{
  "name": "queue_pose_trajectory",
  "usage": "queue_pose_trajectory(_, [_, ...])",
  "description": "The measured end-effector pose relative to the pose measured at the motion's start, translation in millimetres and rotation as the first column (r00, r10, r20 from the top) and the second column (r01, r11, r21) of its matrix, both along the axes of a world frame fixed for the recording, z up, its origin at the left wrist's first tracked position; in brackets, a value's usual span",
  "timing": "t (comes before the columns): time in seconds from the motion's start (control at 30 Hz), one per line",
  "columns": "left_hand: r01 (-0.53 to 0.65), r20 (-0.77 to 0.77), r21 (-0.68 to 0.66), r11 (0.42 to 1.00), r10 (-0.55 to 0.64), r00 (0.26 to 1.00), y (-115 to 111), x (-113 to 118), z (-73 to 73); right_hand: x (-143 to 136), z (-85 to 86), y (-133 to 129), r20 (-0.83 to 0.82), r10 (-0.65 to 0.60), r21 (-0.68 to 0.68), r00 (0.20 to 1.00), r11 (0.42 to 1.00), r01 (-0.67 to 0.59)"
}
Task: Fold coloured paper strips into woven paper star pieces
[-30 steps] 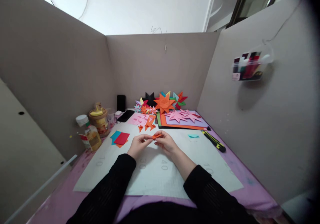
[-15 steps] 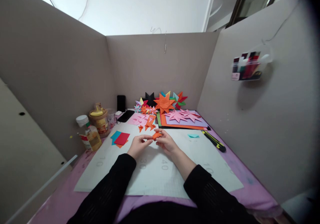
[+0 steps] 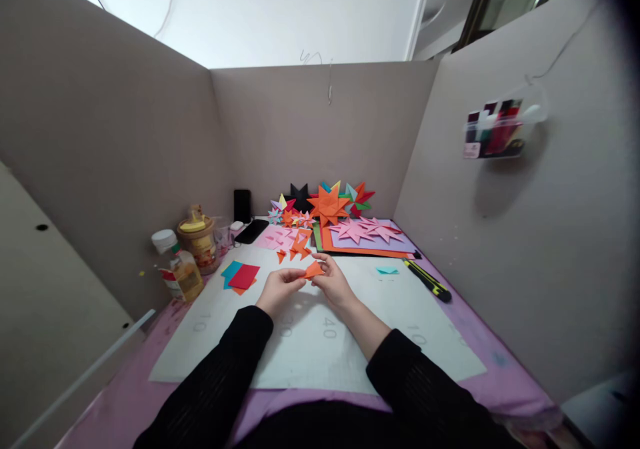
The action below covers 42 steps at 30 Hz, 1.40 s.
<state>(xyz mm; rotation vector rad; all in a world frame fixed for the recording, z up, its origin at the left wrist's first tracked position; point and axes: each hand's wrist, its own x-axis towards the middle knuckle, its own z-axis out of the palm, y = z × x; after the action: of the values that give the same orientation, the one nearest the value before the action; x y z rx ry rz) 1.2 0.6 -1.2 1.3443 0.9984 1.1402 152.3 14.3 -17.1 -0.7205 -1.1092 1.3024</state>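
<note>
A small folded piece of orange paper (image 3: pixel 314 270) is held between both hands above the white mat (image 3: pixel 320 362). My left hand (image 3: pixel 281 290) pinches its left end between thumb and fingers. On its right side, my right hand (image 3: pixel 336 285) grips it, with the index finger raised behind. Just beyond lie several small folded orange pieces (image 3: pixel 293 255) beside pink folded pieces (image 3: pixel 278 237). Square paper sheets (image 3: pixel 243 277) in red, blue and orange rest to the left. A folded turquoise piece (image 3: pixel 387 271) lies to the right.
A yellow-black utility knife (image 3: pixel 428 281) lies at the right. Finished paper stars (image 3: pixel 329 205) stand at the back, near pink stars (image 3: pixel 355 231) on stacked coloured sheets. A bottle (image 3: pixel 181 269), a tub (image 3: pixel 198 242) and a phone (image 3: pixel 251 231) are at the left.
The orange paper has been turned slightly in my fingers and shows a larger flat face. My right index finger has lifted a little off it. Both hands stay in about the same place.
</note>
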Motion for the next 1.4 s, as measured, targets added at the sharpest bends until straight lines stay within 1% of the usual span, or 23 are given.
queue_pose_trajectory(0.13, [-0.012,0.028,0.031,0.999,0.011,1.000,-0.5,1.7,-1.7,-0.5,0.6,-2.4,0.082,-0.005,0.073,0.997,0.997,-0.001])
queue_pose_trajectory(0.27, [-0.007,0.045,0.031,1.000,0.005,0.999,0.8,1.8,-3.9,-0.5,2.2,-4.4,0.146,-0.006,0.068,0.989,0.998,-0.003])
queue_pose_trajectory(0.33, [-0.022,0.038,0.016,1.000,0.021,0.999,1.9,1.3,-4.7,-0.6,2.4,-4.4,0.158,-0.009,0.068,0.987,0.998,-0.002])
queue_pose_trajectory(0.5, [-0.054,0.059,-0.003,0.999,0.054,0.997,2.5,0.9,-4.3,-1.7,2.7,-6.0,0.151,0.039,0.040,0.988,0.998,-0.046])
queue_pose_trajectory(0.57, [-0.065,0.071,-0.001,0.998,0.065,0.995,1.6,2.1,-3.2,-2.7,3.2,-7.6,0.153,0.043,0.050,0.987,0.997,-0.051])
queue_pose_trajectory(0.67, [-0.074,0.061,-0.013,0.997,0.075,0.995,0.3,4.7,-2.0,-4.6,3.9,-9.3,0.174,0.005,0.056,0.985,0.998,-0.015])
queue_pose_trajectory(0.77, [-0.047,0.062,-0.045,0.998,0.050,0.997,-0.8,6.3,-2.0,-5.3,3.8,-8.7,0.184,-0.034,0.036,0.982,0.999,0.027])
queue_pose_trajectory(0.9, [-0.019,0.082,-0.055,0.998,0.023,0.996,-2.0,6.2,-2.4,-4.5,2.0,-5.8,0.176,-0.090,0.055,0.980,0.995,0.082])
queue_pose_trajectory(1.13, [-0.022,0.073,-0.046,0.999,0.025,0.997,-2.8,6.1,-1.7,-4.4,-2.6,-2.5,0.153,-0.089,0.054,0.984,0.995,0.082])
queue_pose_trajectory(1.3, [-0.032,0.139,-0.133,0.991,0.051,0.989,-0.7,5.0,-3.1,-5.3,-4.7,-3.8,0.183,-0.111,0.086,0.977,0.992,0.096])
queue_pose_trajectory(1.4, [-0.039,0.211,-0.196,0.980,0.081,0.974,2.2,2.5,-4.7,-3.4,-1.9,-7.5,0.222,-0.205,0.162,0.953,0.972,0.171])
